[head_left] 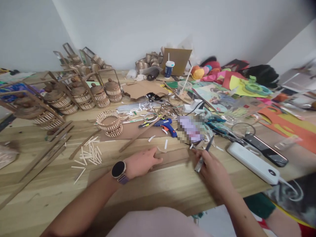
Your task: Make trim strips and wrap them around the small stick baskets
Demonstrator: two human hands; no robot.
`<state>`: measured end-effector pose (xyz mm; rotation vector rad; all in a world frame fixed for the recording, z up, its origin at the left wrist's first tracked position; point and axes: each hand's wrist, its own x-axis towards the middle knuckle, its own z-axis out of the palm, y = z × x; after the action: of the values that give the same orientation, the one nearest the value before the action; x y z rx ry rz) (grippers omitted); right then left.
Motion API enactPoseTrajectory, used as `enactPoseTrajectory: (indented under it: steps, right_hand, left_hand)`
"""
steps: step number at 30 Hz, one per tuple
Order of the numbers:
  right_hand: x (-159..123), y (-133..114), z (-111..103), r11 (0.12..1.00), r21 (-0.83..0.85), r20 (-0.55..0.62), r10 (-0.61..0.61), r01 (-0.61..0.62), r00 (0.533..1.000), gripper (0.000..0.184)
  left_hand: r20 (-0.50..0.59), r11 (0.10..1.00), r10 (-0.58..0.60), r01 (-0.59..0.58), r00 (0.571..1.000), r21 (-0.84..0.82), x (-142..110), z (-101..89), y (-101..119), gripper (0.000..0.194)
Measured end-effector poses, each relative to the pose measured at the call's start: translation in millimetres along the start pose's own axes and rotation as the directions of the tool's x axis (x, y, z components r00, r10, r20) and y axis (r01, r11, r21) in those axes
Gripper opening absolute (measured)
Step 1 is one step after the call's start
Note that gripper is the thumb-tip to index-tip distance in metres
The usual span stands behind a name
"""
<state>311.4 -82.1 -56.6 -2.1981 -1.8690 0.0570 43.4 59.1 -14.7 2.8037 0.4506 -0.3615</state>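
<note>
My left hand (pixel 142 162), with a watch (pixel 118 170) on its wrist, lies on a strip of brown cardboard (pixel 172 157) near the table's front edge. Its thumb and forefinger are apart and press on the strip. My right hand (pixel 215 169) is closed around a slim tool with a dark end and a silver end, which looks like a utility knife (pixel 199 164). Its fingertips are at the right end of the strip. White paper scraps (pixel 166 144) lie just beyond. A round basket-like ring of small sticks (pixel 110 123) stands behind my left hand, beside a pile of short sticks (pixel 91 153).
A blue glue gun (pixel 166 125) lies mid-table. A white power strip (pixel 251 163) and a phone (pixel 266 149) are at right. Lidded stick baskets with handles (pixel 113 90) line the left. Wooden strips (pixel 41 164) lie at far left. A drink cup (pixel 169 69) stands behind.
</note>
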Motion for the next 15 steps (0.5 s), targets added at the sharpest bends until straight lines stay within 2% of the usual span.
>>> enactPoseTrajectory:
  steps: [4,7,15]
  right_hand:
    - [23,1,-4,0.992,0.047,0.111,-0.118,0.113,0.987,0.023]
    - [34,-3,-5,0.98,0.09,0.187,-0.194,0.18,0.963,0.031]
    - [39,-12,-23,0.968,0.148,0.305,-0.239,0.202,0.922,0.02]
  left_hand:
    - [-0.07,1.0,0.0,0.002,0.998,0.024,1,7.2,1,0.044]
    - [-0.077,0.998,-0.003,0.008,0.997,0.056,1,6.2,4,0.045]
    - [-0.074,0.999,-0.003,0.006,0.997,0.041,1,2.2,8,0.042]
